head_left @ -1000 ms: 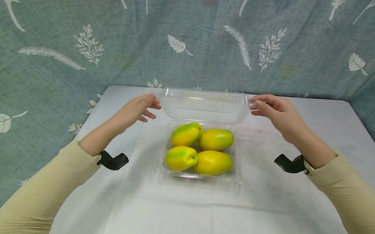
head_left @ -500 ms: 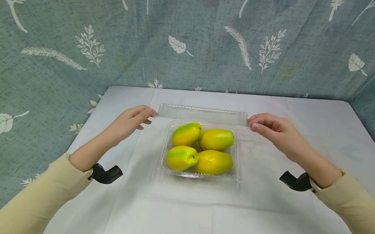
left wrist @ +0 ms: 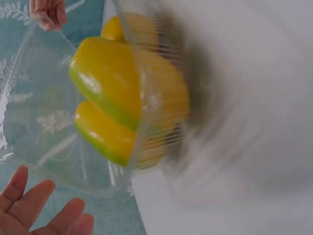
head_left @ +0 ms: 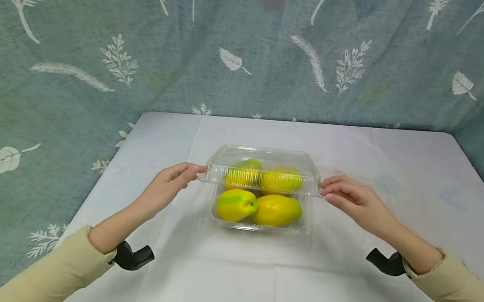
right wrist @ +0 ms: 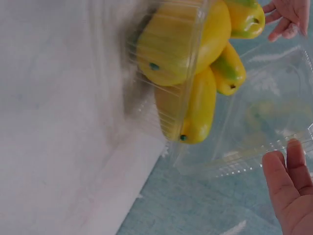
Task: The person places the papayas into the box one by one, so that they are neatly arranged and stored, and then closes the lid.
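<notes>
A clear plastic clamshell box (head_left: 242,226) holds several yellow-green mangoes (head_left: 277,210). Its hinged lid (head_left: 267,154) is half lowered, tilted over the back mangoes, while the front ones show uncovered. At the lid's left front corner, my left hand (head_left: 170,185) pinches the edge with fingertips and thumb; its other fingers are spread in the left wrist view. My right hand (head_left: 357,203) pinches the right corner between thumb and fingers. The right wrist view shows those fingertips (right wrist: 293,144) on the lid's ribbed edge.
The box stands on a white-covered table (head_left: 253,280). Behind and to the left hangs a grey-green curtain (head_left: 258,48) with white leaf prints. A black wrist mount (head_left: 133,257) sits below each forearm, at the cuff of a beige sleeve (head_left: 62,260).
Both hands have brought the lid from standing upright behind the box forward and down over the back mangoes. The hands moved towards me with it; the box and mangoes stayed in place.
</notes>
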The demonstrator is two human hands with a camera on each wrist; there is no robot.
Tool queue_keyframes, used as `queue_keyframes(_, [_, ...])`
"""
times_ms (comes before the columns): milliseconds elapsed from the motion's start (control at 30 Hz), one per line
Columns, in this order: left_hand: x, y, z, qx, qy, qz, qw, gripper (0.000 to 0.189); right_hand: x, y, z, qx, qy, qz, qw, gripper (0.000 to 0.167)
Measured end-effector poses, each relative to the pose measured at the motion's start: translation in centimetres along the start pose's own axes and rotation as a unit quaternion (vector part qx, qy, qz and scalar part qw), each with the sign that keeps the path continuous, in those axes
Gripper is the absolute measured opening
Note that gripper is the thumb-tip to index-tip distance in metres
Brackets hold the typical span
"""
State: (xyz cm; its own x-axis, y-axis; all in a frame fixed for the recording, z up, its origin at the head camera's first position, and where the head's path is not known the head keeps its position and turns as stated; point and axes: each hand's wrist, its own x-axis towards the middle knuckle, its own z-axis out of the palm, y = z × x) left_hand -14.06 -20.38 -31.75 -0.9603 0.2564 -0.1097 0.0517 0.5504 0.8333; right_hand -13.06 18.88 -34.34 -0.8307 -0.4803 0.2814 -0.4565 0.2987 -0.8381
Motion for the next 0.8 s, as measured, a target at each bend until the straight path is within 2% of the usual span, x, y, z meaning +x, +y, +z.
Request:
queue_keyframes(200, [-0.7,-1.6,1.4,-0.035,0.016,-0.006,0.9993,0.041,-1.0,0.3,0.9,-0.068,0.005,0.016,0.9975,0.012])
queue_keyframes(300, [-0.9,-2.4,2.0,-0.036,0.025,-0.001,0.999,0.039,-1.4,0.6,1.2,-0.103,0.006,0.025,0.9943,0.011])
queue_keyframes(400, [-1.1,-3.1,2.7,-0.033,0.029,-0.001,0.999,0.038,-2.0,0.9,1.7,-0.115,-0.001,0.045,0.9924,0.01])
queue_keyframes(567, [-1.6,-3.8,3.6,-0.038,0.031,-0.008,0.9988,0.038,-2.8,1.6,2.6,-0.069,-0.023,0.093,0.993,0.011])
queue_keyframes(667, [-1.6,-4.2,3.8,-0.03,0.037,-0.007,0.9989,0.039,-3.1,2.0,3.1,-0.033,-0.025,0.095,0.9946,0.013])
queue_keyframes(800, [-1.5,-4.6,4.1,-0.021,0.037,-0.013,0.999,0.041,-3.2,2.3,3.6,-0.025,-0.023,0.101,0.9943,0.013])
